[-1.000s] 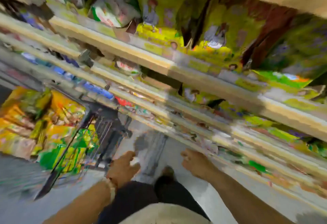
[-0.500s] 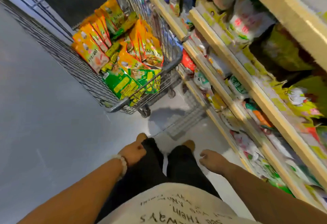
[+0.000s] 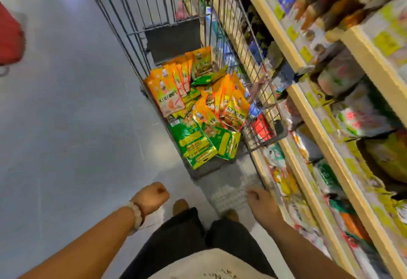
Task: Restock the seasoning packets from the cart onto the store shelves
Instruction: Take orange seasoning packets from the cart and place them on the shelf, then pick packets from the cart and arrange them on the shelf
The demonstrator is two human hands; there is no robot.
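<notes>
Head view, looking down. Nearest, at lower centre, the left hand [image 3: 152,197] is clenched in a fist and holds nothing; a pale beaded bracelet [image 3: 137,214] circles its wrist. The right hand [image 3: 263,201] hangs loosely curled and empty, just beside the cream shop shelves [image 3: 317,124] along the right edge. Farther up, at centre, orange and green seasoning packets [image 3: 198,111] lie heaped in the grey wire cart [image 3: 154,14], well apart from both hands. Cart's long axis runs up the frame.

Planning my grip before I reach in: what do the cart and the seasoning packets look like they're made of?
Cart: grey metal wire, judging by the thin welded bars, with a dull finish. Seasoning packets: probably glossy printed plastic film; they look flat, limp and slightly shiny.
</notes>
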